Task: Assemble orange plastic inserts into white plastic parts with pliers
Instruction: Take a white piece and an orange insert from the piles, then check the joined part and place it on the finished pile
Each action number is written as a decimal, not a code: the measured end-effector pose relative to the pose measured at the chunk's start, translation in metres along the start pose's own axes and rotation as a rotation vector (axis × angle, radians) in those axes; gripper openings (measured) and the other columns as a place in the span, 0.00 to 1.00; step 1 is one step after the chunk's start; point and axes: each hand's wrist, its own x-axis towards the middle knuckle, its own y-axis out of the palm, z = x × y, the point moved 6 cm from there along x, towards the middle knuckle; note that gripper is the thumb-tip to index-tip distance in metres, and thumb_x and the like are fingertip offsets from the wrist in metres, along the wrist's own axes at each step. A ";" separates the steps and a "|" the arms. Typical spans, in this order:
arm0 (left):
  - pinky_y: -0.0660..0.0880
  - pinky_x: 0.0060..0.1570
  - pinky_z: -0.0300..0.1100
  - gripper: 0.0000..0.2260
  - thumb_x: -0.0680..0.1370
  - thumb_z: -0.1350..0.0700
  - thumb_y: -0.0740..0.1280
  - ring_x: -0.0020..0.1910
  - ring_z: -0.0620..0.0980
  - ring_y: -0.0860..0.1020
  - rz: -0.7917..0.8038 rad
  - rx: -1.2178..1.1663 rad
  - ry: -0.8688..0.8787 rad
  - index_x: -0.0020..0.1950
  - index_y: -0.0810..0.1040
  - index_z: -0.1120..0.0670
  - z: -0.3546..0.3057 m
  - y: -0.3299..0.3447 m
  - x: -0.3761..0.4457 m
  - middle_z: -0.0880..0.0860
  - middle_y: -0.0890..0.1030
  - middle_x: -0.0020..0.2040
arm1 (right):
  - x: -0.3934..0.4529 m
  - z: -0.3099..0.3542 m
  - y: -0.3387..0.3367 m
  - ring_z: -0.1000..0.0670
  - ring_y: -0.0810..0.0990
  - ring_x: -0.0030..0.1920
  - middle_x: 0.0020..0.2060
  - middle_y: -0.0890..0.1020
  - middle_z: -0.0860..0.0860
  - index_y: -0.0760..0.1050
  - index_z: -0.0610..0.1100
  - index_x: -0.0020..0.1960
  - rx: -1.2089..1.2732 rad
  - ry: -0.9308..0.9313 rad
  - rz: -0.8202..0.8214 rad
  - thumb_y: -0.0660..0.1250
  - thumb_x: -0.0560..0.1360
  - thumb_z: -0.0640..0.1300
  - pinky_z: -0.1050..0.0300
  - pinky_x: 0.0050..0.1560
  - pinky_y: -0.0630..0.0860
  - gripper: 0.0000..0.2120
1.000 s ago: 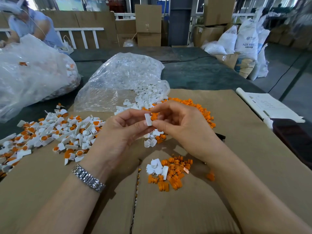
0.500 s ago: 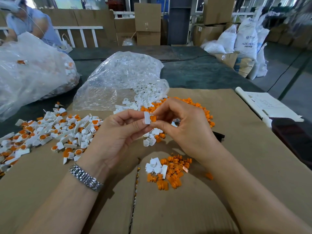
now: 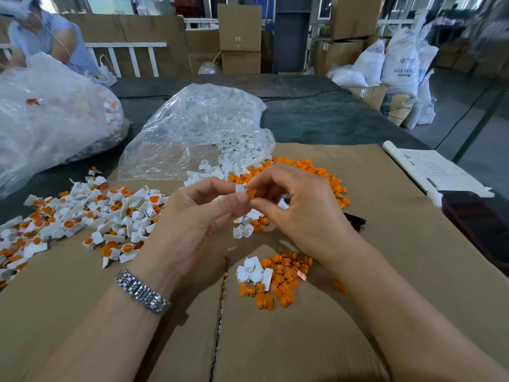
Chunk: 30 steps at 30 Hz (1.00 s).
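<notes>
My left hand (image 3: pixel 198 216) pinches a small white plastic part (image 3: pixel 240 188) between thumb and fingers above the cardboard. My right hand (image 3: pixel 300 208) pinches an orange insert (image 3: pixel 251 193) and holds it against the white part's right side. Behind my hands lie loose orange inserts (image 3: pixel 327 177) and loose white parts (image 3: pixel 237 158). A small mixed heap of white parts and orange inserts (image 3: pixel 275 277) lies in front of my hands. A dark tool handle (image 3: pixel 355 220), possibly the pliers, shows behind my right wrist, mostly hidden.
Finished white parts with orange inserts (image 3: pixel 91 216) are spread at the left. A clear bag of white parts (image 3: pixel 198 125) lies behind, a bigger bag (image 3: pixel 46 117) at far left. Cardboard sheet (image 3: pixel 303 340) covers the table. Rolled paper (image 3: pixel 435 172) at right. Another person (image 3: pixel 46 37) works at back left.
Both hands stayed together at the same spot; the orange insert has been brought closer against the white part. The view shifted slightly.
</notes>
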 end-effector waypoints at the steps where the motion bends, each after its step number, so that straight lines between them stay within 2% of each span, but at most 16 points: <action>1: 0.82 0.50 0.41 0.10 0.68 0.61 0.80 0.48 0.56 0.86 -0.020 0.003 -0.002 0.46 0.85 0.60 0.000 -0.001 0.000 0.61 0.86 0.48 | 0.000 0.001 0.001 0.56 0.81 0.44 0.44 0.82 0.52 0.82 0.42 0.53 -0.020 -0.010 0.004 0.76 0.74 0.38 0.61 0.48 0.79 0.09; 4: 0.82 0.47 0.40 0.06 0.67 0.64 0.77 0.45 0.56 0.87 -0.072 -0.084 -0.037 0.42 0.85 0.59 0.003 0.000 0.000 0.61 0.86 0.45 | 0.000 -0.001 0.004 0.54 0.81 0.44 0.44 0.82 0.52 0.81 0.42 0.54 0.036 0.036 0.032 0.76 0.74 0.38 0.60 0.48 0.79 0.10; 8: 0.83 0.48 0.41 0.04 0.67 0.66 0.74 0.48 0.57 0.87 -0.117 -0.172 -0.096 0.39 0.86 0.59 0.006 0.001 -0.001 0.61 0.87 0.46 | -0.001 -0.016 0.004 0.53 0.83 0.46 0.45 0.84 0.52 0.80 0.45 0.57 0.295 0.272 0.073 0.73 0.77 0.39 0.59 0.52 0.81 0.09; 10: 0.83 0.48 0.41 0.05 0.66 0.65 0.75 0.49 0.57 0.87 -0.120 -0.155 -0.113 0.38 0.86 0.57 0.005 0.002 -0.002 0.60 0.87 0.46 | -0.002 -0.019 0.003 0.54 0.85 0.47 0.46 0.85 0.50 0.81 0.44 0.57 0.365 0.326 0.063 0.72 0.78 0.40 0.58 0.54 0.81 0.08; 13: 0.83 0.47 0.40 0.07 0.64 0.64 0.77 0.46 0.53 0.86 -0.148 -0.124 -0.126 0.41 0.86 0.59 0.005 0.002 -0.004 0.59 0.86 0.45 | -0.003 -0.020 0.006 0.54 0.85 0.47 0.45 0.86 0.50 0.82 0.43 0.56 0.418 0.358 0.077 0.72 0.78 0.40 0.60 0.53 0.81 0.07; 15: 0.81 0.41 0.39 0.08 0.64 0.62 0.77 0.43 0.51 0.85 -0.149 -0.078 -0.136 0.43 0.86 0.59 0.005 0.002 -0.004 0.58 0.86 0.43 | -0.005 -0.022 0.007 0.54 0.85 0.45 0.44 0.86 0.50 0.83 0.43 0.55 0.442 0.380 0.078 0.72 0.78 0.40 0.63 0.50 0.80 0.06; 18: 0.79 0.34 0.36 0.10 0.65 0.60 0.78 0.37 0.49 0.83 -0.143 -0.025 -0.138 0.45 0.87 0.60 0.004 0.002 -0.005 0.58 0.85 0.40 | -0.006 -0.027 0.008 0.53 0.86 0.45 0.42 0.87 0.48 0.83 0.43 0.54 0.508 0.436 0.073 0.72 0.78 0.40 0.61 0.50 0.81 0.05; 23: 0.82 0.38 0.37 0.10 0.63 0.58 0.78 0.38 0.52 0.86 -0.098 -0.053 -0.142 0.43 0.88 0.59 0.001 0.003 -0.004 0.61 0.86 0.40 | -0.006 -0.029 0.008 0.53 0.85 0.43 0.41 0.86 0.48 0.83 0.44 0.51 0.579 0.469 0.084 0.72 0.78 0.39 0.61 0.49 0.81 0.03; 30: 0.81 0.39 0.38 0.04 0.69 0.63 0.76 0.39 0.54 0.85 -0.066 -0.037 -0.146 0.43 0.87 0.60 0.003 0.005 -0.005 0.60 0.85 0.41 | -0.005 -0.031 0.008 0.53 0.86 0.44 0.43 0.86 0.49 0.83 0.45 0.49 0.507 0.457 0.088 0.72 0.77 0.39 0.62 0.48 0.81 0.03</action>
